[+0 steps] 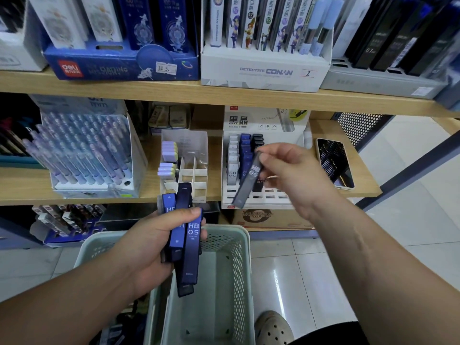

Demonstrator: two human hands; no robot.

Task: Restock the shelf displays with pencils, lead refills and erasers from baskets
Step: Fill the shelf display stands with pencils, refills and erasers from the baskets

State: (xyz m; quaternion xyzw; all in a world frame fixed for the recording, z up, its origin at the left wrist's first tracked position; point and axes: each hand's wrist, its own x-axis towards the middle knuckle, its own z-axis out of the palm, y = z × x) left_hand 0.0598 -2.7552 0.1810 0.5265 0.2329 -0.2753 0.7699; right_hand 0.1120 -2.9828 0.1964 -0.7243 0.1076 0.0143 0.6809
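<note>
Pinching one dark lead refill case (245, 185) at its top end, tilted, the right hand (288, 175) hovers just before the white display tray (261, 201) on the wooden shelf (366, 186) — while the left hand (146, 245) grips a fistful of blue refill cases (191, 247) over the pale green basket (240, 265).

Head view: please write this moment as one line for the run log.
left hand: grips blue HB 0.5 lead cases over basket | right hand: pinches one dark lead case before white lead display
</note>
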